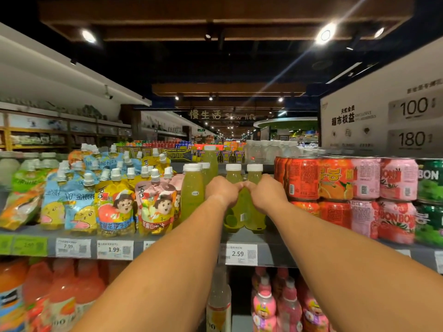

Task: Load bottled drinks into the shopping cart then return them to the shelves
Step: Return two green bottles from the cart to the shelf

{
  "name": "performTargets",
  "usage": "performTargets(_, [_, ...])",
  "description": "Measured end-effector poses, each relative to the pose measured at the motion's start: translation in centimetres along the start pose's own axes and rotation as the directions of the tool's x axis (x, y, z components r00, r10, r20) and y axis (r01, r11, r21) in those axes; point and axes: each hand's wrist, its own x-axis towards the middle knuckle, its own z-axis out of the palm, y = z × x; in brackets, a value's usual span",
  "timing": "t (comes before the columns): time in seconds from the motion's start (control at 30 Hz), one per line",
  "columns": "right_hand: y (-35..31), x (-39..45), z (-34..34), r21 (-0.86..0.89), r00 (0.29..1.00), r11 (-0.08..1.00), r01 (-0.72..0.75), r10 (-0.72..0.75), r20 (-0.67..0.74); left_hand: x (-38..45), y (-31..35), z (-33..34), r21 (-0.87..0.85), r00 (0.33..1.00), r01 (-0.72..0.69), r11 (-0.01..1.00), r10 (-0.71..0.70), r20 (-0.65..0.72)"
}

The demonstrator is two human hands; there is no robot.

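Observation:
Two green juice bottles with white caps stand side by side on the top shelf (242, 238). My left hand (221, 190) grips the left bottle (233, 218) round its upper body. My right hand (266, 191) grips the right bottle (255, 219) the same way. The two hands touch each other between the bottles. More green bottles (191, 190) of the same kind stand just to the left and behind. No shopping cart shows in the view.
Spouted drink pouches (115, 202) fill the shelf to the left. Stacked red, pink and green cans (347, 188) stand to the right. A 2.59 price tag (241, 254) hangs below the bottles. Orange and pink bottles (275, 305) fill the lower shelf.

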Motion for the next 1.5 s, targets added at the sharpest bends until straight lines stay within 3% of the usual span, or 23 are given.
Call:
performTargets(0.37, [0.0, -3.3, -0.7, -0.017, 1.0, 1.0, -0.002, 0.002, 0.029, -3.2, -0.8, 0.0, 0.009, 1.0, -0.027, 1.0, 0.027, -0.006])
performTargets(0.6, [-3.5, -10.2, -3.0, -0.067, 1.0, 0.998, 0.022, -0.022, 0.002, -9.5, -2.0, -5.9, 0.043, 0.992, -0.113, 0.993, 0.116, -0.057])
performTargets(0.7, [-5.7, -15.0, -2.0, -0.072, 0.999, 0.997, 0.041, -0.039, 0.035, -13.2, -5.8, -9.7, -0.019, 0.988, -0.154, 0.988, 0.153, -0.024])
performTargets(0.83, [-9.7, -23.7, 3.1, -0.107, 0.978, 0.987, 0.121, -0.099, 0.185, -19.0, -16.0, -17.0, 0.072, 0.998, -0.006, 0.997, 0.01, -0.055])
performTargets(1.0, [-18.2, -35.5, 13.9, -0.059, 0.849, 0.955, 0.291, -0.229, 0.476, -27.6, -30.8, -28.0, 0.22, 0.937, 0.326, 0.919, -0.283, -0.206])
performTargets(1.2, [-29.6, -50.4, 25.3, 0.115, 0.623, 0.919, 0.376, -0.343, 0.703, -40.1, -44.7, -39.6, 0.193, 0.78, 0.601, 0.776, -0.516, -0.354])
performTargets(1.5, [-39.9, -68.2, 35.6, 0.424, 0.31, 0.817, 0.391, -0.55, 0.775, -52.7, -57.7, -48.3, -0.029, 0.475, 0.814, 0.58, -0.694, -0.541])
